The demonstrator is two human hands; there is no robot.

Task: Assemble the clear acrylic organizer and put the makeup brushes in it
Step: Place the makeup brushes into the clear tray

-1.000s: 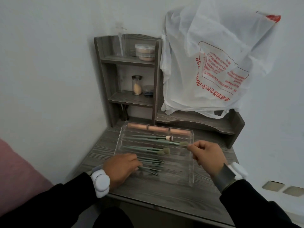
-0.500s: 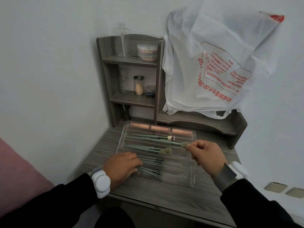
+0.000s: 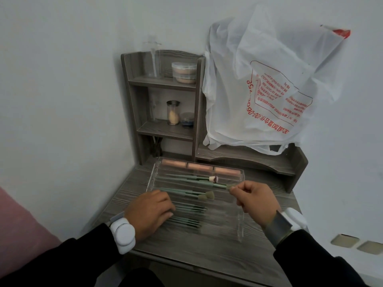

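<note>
The grey wood-grain surface (image 3: 207,251) stood in a corner of matte white walls (image 3: 62,79), with a soft pink fabric edge (image 3: 16,235) at its left. At the back rose a grey wood-grain shelf unit (image 3: 134,100) with two small shelves. The upper shelf carried stacked round clear tubs of peach powder (image 3: 183,72), the lower one a small glass jar holding a beige sponge (image 3: 173,116). A crinkled white plastic bag with red print (image 3: 259,90) hung against the wall beside the unit and draped onto its low ledge. The clear acrylic organizer (image 3: 239,230), a rectangular stepped tray with long slots, sat on the middle of the surface. Its farthest row held peach rectangular blocks (image 3: 200,167), and slim makeup brushes with pale green handles (image 3: 186,192) lay crosswise in the slots. The right hand (image 3: 255,197) pinched the bristle tip of one green-handled brush (image 3: 217,184) over a far slot. The left hand (image 3: 151,210) lay palm-down on the near left part of the organizer, fingers bent over the thin brushes there; whether it gripped any could not be told. Both wrists wore white rounded bands (image 3: 123,235) above black sleeves.
</note>
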